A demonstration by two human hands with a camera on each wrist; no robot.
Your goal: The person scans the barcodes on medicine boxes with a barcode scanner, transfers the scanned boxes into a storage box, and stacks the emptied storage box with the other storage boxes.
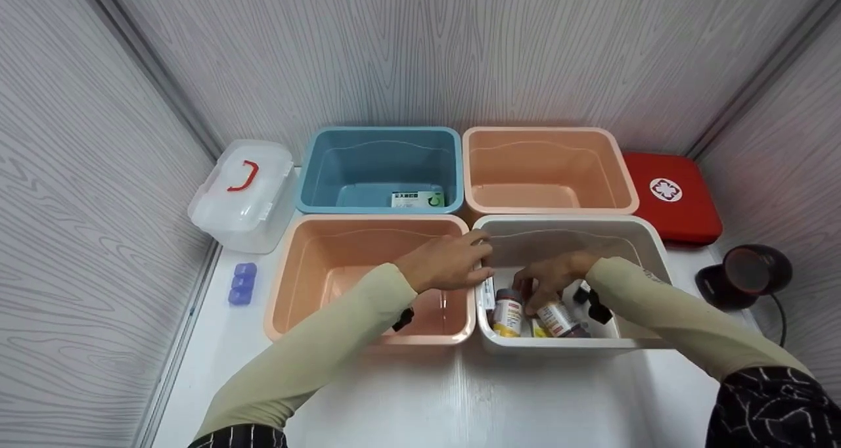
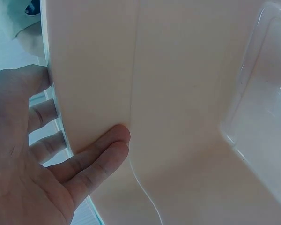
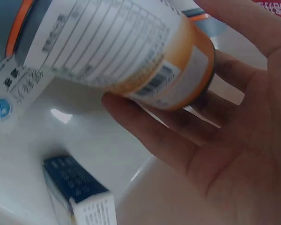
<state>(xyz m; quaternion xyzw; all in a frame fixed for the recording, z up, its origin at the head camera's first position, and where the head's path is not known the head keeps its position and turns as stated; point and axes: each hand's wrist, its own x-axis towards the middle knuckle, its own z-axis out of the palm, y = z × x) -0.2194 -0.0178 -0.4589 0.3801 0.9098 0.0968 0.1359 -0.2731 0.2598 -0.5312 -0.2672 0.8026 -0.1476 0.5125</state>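
My right hand [image 1: 552, 278] reaches down inside the white bin [image 1: 571, 219]. Its thumb and fingers lie around the base end of a tilted supplement bottle [image 1: 557, 319], whose white label and orange band show close up in the right wrist view. A second bottle [image 1: 508, 313] with a dark cap stands to the left of those fingers. My left hand [image 1: 450, 262] rests over the adjoining rims of the front peach bin [image 1: 368, 219] and the white bin. In the left wrist view, two nearly straight fingers [image 2: 105, 150] touch the peach inner wall while the others are beyond the rim.
A blue bin [image 1: 387, 133] holding a medicine box [image 1: 418, 200] and another peach bin [image 1: 545, 133] stand behind. A clear lidded case [image 1: 243, 192] and a purple pill organizer [image 1: 242, 284] sit left. A red first-aid case [image 1: 673, 198] and black device [image 1: 746, 276] are right.
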